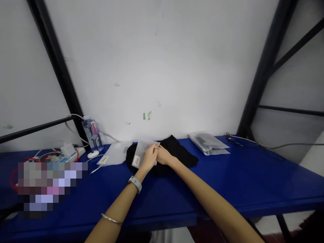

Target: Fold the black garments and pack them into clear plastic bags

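Both my arms reach across a blue table (227, 182) toward the wall. My left hand (149, 157), with a watch on its wrist, pinches the edge of a translucent plastic bag (139, 152) that bears a white label. My right hand (163, 155) is closed on the same bag's edge, right beside the left. Under and behind the bag lies a black garment (181, 153) spread on the table.
Another flat plastic bag (115, 153) lies to the left. A stack of packed bags (209, 143) sits at the back right. A water bottle (92, 134), a power strip (72, 153) and cables stand at the back left. Black frame struts rise on both sides.
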`<state>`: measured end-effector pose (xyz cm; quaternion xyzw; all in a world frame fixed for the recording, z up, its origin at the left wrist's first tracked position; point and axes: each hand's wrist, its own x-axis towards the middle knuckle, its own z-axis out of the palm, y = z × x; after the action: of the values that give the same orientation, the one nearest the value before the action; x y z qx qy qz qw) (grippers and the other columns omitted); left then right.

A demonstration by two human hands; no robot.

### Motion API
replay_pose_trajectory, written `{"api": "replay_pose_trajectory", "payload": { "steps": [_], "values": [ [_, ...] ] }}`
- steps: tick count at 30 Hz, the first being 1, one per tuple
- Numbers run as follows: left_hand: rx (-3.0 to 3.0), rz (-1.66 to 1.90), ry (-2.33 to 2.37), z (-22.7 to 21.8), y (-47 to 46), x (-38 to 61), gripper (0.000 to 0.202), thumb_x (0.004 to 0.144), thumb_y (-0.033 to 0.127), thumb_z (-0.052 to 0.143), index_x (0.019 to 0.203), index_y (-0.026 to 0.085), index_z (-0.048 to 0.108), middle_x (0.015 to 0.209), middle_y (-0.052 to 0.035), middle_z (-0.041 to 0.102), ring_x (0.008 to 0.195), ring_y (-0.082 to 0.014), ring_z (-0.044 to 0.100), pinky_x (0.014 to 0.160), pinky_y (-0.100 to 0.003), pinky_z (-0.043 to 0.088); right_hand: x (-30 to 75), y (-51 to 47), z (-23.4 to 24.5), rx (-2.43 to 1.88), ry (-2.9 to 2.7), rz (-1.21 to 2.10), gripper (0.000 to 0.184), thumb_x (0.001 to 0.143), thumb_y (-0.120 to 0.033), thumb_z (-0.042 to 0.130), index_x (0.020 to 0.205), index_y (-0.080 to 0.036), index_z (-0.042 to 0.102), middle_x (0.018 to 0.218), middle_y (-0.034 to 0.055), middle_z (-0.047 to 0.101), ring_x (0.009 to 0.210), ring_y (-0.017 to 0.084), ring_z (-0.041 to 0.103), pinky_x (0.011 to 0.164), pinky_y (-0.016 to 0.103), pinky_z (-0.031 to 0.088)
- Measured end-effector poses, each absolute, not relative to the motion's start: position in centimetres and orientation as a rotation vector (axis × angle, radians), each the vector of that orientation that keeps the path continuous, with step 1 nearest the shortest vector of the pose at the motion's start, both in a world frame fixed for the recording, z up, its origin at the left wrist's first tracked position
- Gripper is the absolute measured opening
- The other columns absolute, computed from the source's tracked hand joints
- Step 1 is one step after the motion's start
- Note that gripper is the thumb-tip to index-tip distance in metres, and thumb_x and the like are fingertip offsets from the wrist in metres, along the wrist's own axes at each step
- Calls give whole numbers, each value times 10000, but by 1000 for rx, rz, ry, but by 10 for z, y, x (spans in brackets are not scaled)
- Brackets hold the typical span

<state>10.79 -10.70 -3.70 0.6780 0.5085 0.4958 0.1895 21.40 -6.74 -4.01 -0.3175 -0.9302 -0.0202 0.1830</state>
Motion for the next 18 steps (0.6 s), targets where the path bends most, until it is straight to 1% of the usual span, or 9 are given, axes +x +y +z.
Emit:
{"api": "replay_pose_trajectory", "payload": {
  "steps": [2, 4, 6, 8, 10, 12, 13, 15, 18],
  "values": [
    [1979, 1379, 1424, -35, -108, 110, 192, 833, 89, 407, 808, 198, 562, 1204, -78, 644, 1145, -180, 570, 1024, -347, 399, 206, -65, -43, -956, -2574, -52, 358, 835, -71, 482, 1161, -95, 630, 1247, 200, 604, 1228, 278, 501, 1073, 466, 316],
    [2014, 1371, 1478, -33, -109, 110, 184, 828, 92, 409, 819, 196, 561, 1154, -84, 659, 1109, -190, 585, 1001, -349, 414, 203, -63, -41, -960, -2570, -25, 358, 838, -58, 474, 1161, -88, 625, 1231, 205, 609, 1191, 278, 526, 1039, 452, 354],
    [2012, 1365, 1543, -31, -109, 107, 169, 832, 104, 406, 794, 194, 543, 1075, -83, 671, 1060, -197, 596, 965, -350, 430, 208, -63, -36, -921, -2602, 29, 319, 830, -66, 503, 1116, -85, 641, 1174, 182, 642, 1121, 256, 571, 995, 394, 401],
    [2022, 1347, 1601, -31, -109, 103, 160, 835, 116, 405, 744, 197, 510, 998, -77, 669, 1012, -199, 597, 935, -348, 435, 220, -63, -29, -874, -2640, 93, 283, 817, -109, 563, 1087, -93, 647, 1123, 149, 665, 1050, 229, 605, 944, 337, 436],
    [2035, 1317, 1647, -33, -108, 100, 172, 842, 132, 402, 703, 204, 472, 951, -71, 657, 966, -197, 594, 908, -344, 436, 235, -63, -23, -808, -2645, 158, 359, 803, -172, 623, 1155, -101, 608, 1169, 139, 644, 1059, 220, 600, 933, 323, 444],
    [2039, 1287, 1682, -36, -106, 99, 180, 839, 138, 410, 677, 209, 445, 902, -60, 642, 927, -194, 590, 884, -342, 436, 248, -64, -21, -752, -2627, 182, 485, 792, -226, 659, 1250, -120, 542, 1272, 142, 584, 1140, 230, 557, 985, 360, 412],
    [2036, 1273, 1689, -39, -105, 99, 184, 828, 135, 425, 661, 211, 433, 874, -54, 632, 921, -196, 587, 880, -343, 434, 251, -64, -22, -743, -2621, 171, 507, 789, -232, 663, 1268, -133, 528, 1309, 142, 557, 1182, 236, 529, 1016, 388, 384],
    [2042, 1240, 1699, -44, -104, 99, 192, 803, 121, 454, 637, 210, 420, 830, -47, 612, 932, -202, 582, 886, -348, 428, 253, -65, -27, -770, -2623, 112, 428, 801, -193, 636, 1221, -145, 568, 1306, 140, 561, 1210, 239, 507, 1047, 421, 344],
    [2062, 1213, 1700, -51, -102, 100, 167, 812, 112, 431, 674, 200, 465, 865, -56, 608, 955, -207, 574, 905, -367, 417, 247, -66, -35, -827, -2593, 52, 279, 835, -103, 538, 1096, -107, 639, 1176, 149, 639, 1127, 223, 564, 1018, 388, 371]
  ]
}}
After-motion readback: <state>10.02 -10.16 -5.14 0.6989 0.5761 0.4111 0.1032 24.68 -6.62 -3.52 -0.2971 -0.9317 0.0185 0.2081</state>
